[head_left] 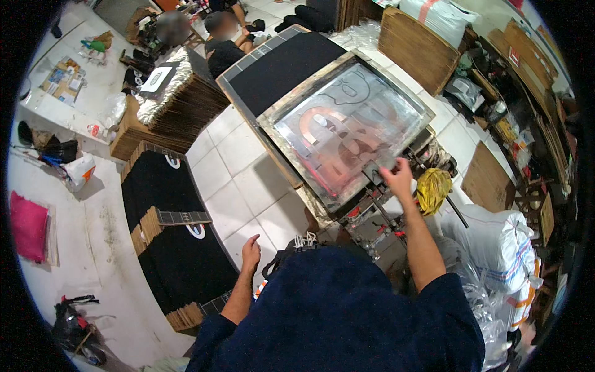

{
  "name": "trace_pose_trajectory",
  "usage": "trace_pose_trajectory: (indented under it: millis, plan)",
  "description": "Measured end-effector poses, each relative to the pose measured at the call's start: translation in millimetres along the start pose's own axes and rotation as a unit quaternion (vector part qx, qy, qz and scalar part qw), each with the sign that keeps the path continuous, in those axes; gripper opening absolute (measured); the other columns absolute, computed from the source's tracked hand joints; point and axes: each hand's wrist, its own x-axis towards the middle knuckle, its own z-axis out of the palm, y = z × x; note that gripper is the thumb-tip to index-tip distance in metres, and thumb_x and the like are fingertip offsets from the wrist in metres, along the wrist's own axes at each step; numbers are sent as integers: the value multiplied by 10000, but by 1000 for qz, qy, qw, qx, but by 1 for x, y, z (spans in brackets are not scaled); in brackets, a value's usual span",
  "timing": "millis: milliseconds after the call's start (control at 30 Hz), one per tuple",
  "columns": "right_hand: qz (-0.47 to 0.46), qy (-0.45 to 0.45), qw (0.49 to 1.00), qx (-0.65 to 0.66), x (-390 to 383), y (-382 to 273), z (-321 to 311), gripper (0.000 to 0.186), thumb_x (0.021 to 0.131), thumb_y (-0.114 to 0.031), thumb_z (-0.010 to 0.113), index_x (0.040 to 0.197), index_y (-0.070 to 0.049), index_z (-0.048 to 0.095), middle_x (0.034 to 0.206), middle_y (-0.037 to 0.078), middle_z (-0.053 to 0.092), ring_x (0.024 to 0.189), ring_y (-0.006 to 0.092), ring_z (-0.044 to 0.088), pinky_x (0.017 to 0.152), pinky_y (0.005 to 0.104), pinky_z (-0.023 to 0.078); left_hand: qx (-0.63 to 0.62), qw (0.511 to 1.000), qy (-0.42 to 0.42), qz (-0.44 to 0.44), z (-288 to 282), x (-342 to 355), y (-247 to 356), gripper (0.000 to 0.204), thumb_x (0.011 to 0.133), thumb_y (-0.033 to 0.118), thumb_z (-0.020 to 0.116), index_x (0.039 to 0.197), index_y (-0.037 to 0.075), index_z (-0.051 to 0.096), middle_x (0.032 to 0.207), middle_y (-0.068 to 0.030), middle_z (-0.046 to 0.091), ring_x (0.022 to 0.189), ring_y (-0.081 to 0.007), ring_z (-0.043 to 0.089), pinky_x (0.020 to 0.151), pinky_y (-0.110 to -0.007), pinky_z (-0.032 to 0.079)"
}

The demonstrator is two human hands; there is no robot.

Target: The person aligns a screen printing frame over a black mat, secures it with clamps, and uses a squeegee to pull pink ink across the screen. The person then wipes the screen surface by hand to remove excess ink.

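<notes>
A screen-printing frame (419, 110) with a translucent mesh lies over a long board at the centre right. Pink-red areas and a curved dark line show on the mesh. At its near right edge is my right hand (398, 177), fingers bent beside a small dark block at the metal clamp (375, 186). What the fingers grip there is hidden. My left hand (251, 253) hangs low at my left side, over the tiled floor. It holds nothing, and its index finger is extended. Black cloth (282, 74) covers the board beyond the frame.
Black cloth panels (176, 266) on stacked boards stand at the left. A cardboard stack (189, 90) rises farther off, near two seated people. A yellow plastic bundle (434, 189) sits by the clamp. White sacks (486, 245) and a brown panel (418, 49) stand at the right.
</notes>
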Motion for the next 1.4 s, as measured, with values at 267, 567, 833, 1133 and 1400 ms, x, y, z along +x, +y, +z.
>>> trace_pose_trajectory:
  millis: [267,567,833,1133,1400]
  plan:
    - [-135,-193,972,-16,-94,-83,66,633,707,-364,844,1190,-51,581,1092,169,635,989,337,637,854,409,515,-390,892,-221,-64,61,-5,230,328,993,333,599,1186,70,639,692,69,495,506,-51,357,443,-226,252]
    - [42,165,983,-72,-60,10,14,406,934,-351,656,1169,-20,652,1147,166,642,1067,331,548,936,463,424,-402,900,-76,-148,43,-10,218,220,888,260,739,981,114,603,724,50,517,521,-56,420,444,-229,294]
    - [339,-102,893,278,-24,84,-26,415,950,-412,677,1100,-27,646,911,90,696,753,145,648,610,283,498,-397,911,-72,-82,38,-2,215,199,893,248,749,962,119,614,773,53,565,568,-50,462,474,-224,317]
    - [259,17,960,104,-48,52,-8,773,801,-351,825,1412,-38,472,1275,178,584,1158,270,586,877,399,516,-334,927,-160,-57,77,69,268,443,885,141,774,1253,33,551,816,34,593,581,-21,451,448,-189,309]
    - [-47,61,963,-257,-30,25,12,585,664,-132,816,1172,-19,547,1140,181,542,1105,377,530,937,446,475,-254,933,-246,-70,156,156,328,401,921,311,746,1204,81,581,826,62,536,583,-34,440,494,-200,312]
